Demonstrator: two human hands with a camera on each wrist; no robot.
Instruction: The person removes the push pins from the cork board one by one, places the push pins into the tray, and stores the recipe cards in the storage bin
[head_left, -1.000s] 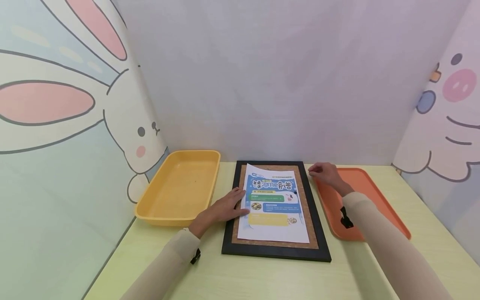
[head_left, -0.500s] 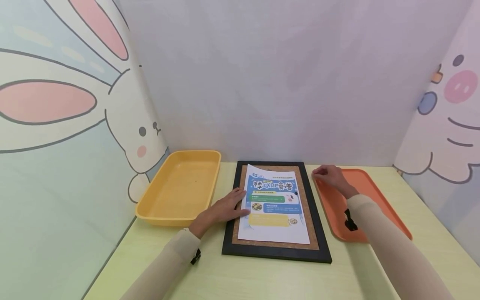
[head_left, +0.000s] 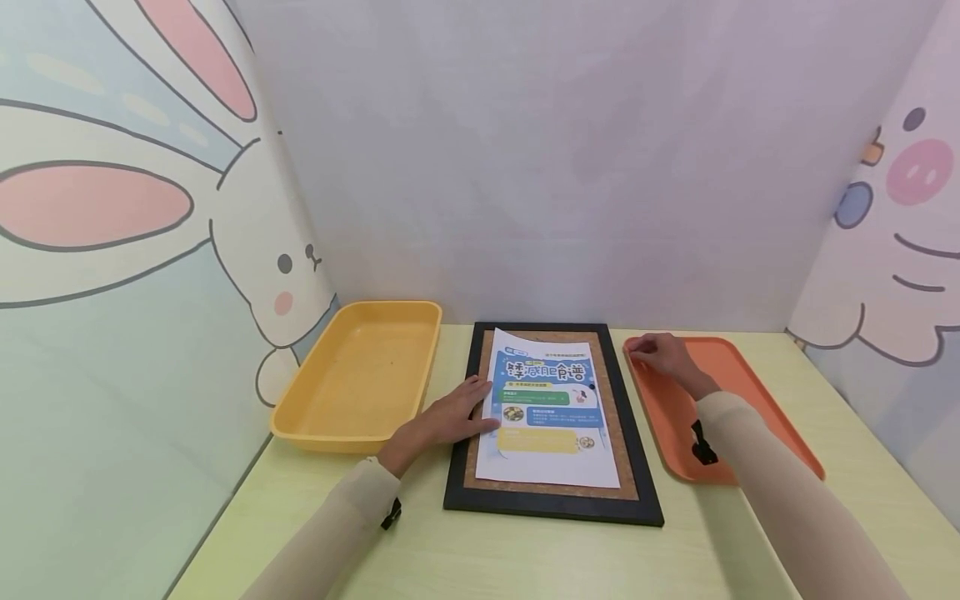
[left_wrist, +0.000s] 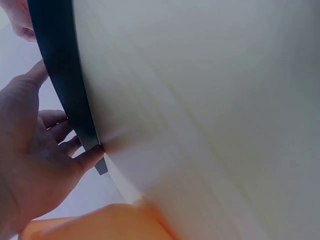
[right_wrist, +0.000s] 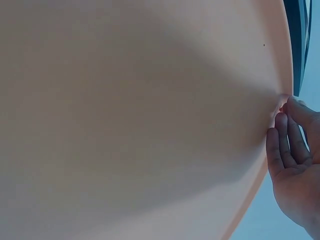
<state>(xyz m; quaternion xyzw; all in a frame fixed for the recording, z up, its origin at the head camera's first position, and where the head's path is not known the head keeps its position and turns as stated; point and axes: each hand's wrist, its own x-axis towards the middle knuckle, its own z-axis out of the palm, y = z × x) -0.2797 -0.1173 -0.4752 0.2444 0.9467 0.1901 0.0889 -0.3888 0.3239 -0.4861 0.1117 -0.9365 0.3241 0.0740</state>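
Observation:
A printed paper sheet point(head_left: 551, 467) lies on a cork board point(head_left: 628, 479) with a black frame point(head_left: 555, 510); its upper left corner curls up. A small dark dot point(head_left: 592, 387) shows at the sheet's right edge. My left hand point(head_left: 450, 414) rests spread over the board's left side, fingertips on the sheet's edge. In the left wrist view, its fingers point(left_wrist: 90, 156) lie along the black frame. My right hand point(head_left: 666, 354) is at the far left corner of the orange tray point(head_left: 750, 400). Its thumb and forefinger pinch a small reddish thing point(right_wrist: 283, 107), mostly hidden by the fingertips.
A deep yellow tray point(head_left: 360, 375) stands left of the board, close to the left forearm. The pale table point(head_left: 540, 558) ends against a light curtain point(head_left: 540, 167) behind. Side panels with a rabbit picture point(head_left: 258, 250) and a pig picture point(head_left: 870, 267) flank it.
My right hand has moved slightly right and down, from beside the board's far right corner to the orange tray's far left corner. The left hand has stayed in place.

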